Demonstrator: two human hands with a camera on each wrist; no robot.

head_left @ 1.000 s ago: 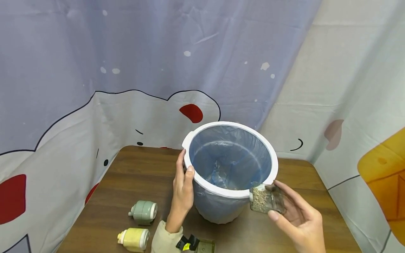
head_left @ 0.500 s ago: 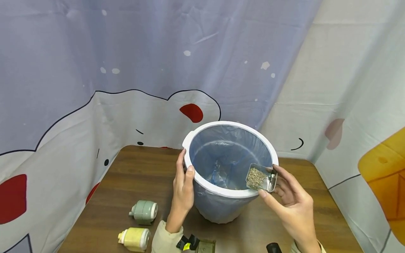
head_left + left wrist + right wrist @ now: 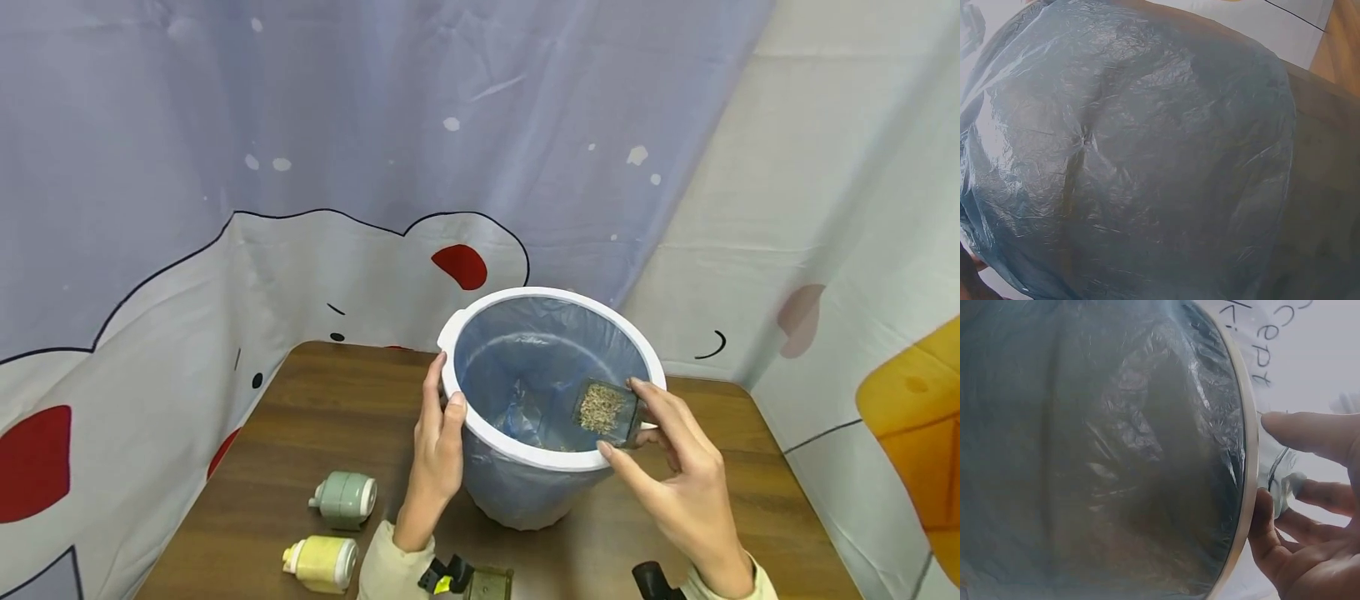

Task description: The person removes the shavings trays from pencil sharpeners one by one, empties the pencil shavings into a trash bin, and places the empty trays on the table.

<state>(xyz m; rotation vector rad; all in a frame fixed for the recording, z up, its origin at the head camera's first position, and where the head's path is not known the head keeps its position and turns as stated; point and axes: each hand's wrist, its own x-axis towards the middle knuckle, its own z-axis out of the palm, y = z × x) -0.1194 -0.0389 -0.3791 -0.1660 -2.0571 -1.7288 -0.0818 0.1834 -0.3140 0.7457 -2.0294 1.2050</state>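
Note:
A white-rimmed trash bin (image 3: 525, 492), lined with a bluish see-through bag, stands upright in the head view. My left hand (image 3: 435, 458) holds its rim at the left, thumb at the front. In the left wrist view the bagged bin wall (image 3: 1166, 144) fills most of the frame. Over the bin's right rim, my right hand (image 3: 675, 475) pinches a small clear box (image 3: 622, 417) between thumb and fingers. Tan shavings (image 3: 600, 408) lie in the box, which is tilted toward the bin's inside. Past the rim in the right wrist view, the clear box (image 3: 1279, 481) is partly hidden by fingers.
Small green (image 3: 345, 497) and yellow (image 3: 322, 562) bottle-shaped things lie on the wooden table (image 3: 352, 400), left of the bin. An olive-green see-through object (image 3: 489, 583) sits near the front, beside my left sleeve. Printed curtains (image 3: 337, 108) surround the table's back and sides.
My right hand has moved left and away from me with the clear box, from in front of the rim to above the bin's opening. The left hand keeps its place at the rim.

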